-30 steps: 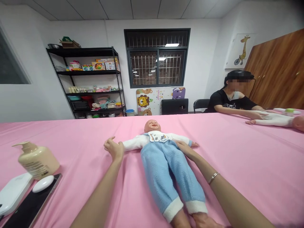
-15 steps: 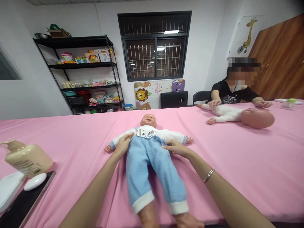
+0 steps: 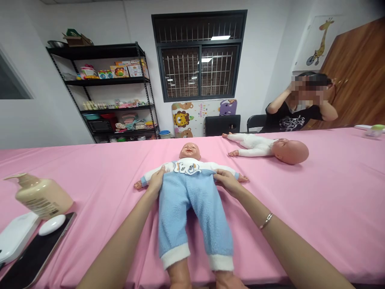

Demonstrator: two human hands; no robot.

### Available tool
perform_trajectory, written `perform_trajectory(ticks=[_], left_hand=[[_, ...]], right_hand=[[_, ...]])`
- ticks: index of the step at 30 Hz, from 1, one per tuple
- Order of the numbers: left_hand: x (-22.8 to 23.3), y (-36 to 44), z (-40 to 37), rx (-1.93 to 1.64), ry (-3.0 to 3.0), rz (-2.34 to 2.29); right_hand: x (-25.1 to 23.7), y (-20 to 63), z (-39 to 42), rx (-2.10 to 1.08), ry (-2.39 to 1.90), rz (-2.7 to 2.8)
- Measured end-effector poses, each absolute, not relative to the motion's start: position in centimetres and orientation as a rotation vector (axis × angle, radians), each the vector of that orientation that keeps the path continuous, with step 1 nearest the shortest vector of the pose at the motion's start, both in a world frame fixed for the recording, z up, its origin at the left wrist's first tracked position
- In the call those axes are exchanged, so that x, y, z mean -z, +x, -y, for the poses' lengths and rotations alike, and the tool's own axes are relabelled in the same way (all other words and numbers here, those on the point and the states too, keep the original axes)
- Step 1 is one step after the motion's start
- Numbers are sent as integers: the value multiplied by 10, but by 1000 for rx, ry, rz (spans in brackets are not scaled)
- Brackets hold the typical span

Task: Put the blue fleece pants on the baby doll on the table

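Observation:
A baby doll lies on its back, head away from me, arms spread. It wears a white top with an animal face and light blue fleece pants with white cuffs; bare feet show at the bottom edge. At the waistband's left side, my left hand is closed on the pants, with its fingertips partly hidden. On the opposite side my right hand pinches the waistband and stretches it outward. A bracelet circles my right wrist.
The pink-covered table holds a pump bottle, a phone, a white case and a white oval object at left. Another doll lies at far right, before a seated person. Shelves stand behind.
My right hand has drawn the waistband outward and slightly up, and my left hand has moved slightly up. The other doll has shifted left; the seated person's hands have risen from it to their head.

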State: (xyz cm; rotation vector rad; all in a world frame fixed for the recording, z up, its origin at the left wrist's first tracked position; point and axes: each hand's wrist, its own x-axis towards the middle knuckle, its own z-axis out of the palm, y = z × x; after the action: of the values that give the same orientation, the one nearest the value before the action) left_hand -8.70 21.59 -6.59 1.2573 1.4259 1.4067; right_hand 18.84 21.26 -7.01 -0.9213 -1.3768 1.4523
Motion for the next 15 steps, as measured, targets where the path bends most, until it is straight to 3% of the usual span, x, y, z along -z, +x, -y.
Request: perform_trajectory(ticks=[4,9,15], left_hand=[[66,-87,-217,-1298,1439,-1411],[62,-87,-211,-1052,1614,-1269],[57,-89,-208,-1245,1433,-1186]], right_hand=[[83,190,-222,-1566,-846,1130],[93,190,-227,-1440,-973,1214],[92,194,-229,-1426,-980,1153]])
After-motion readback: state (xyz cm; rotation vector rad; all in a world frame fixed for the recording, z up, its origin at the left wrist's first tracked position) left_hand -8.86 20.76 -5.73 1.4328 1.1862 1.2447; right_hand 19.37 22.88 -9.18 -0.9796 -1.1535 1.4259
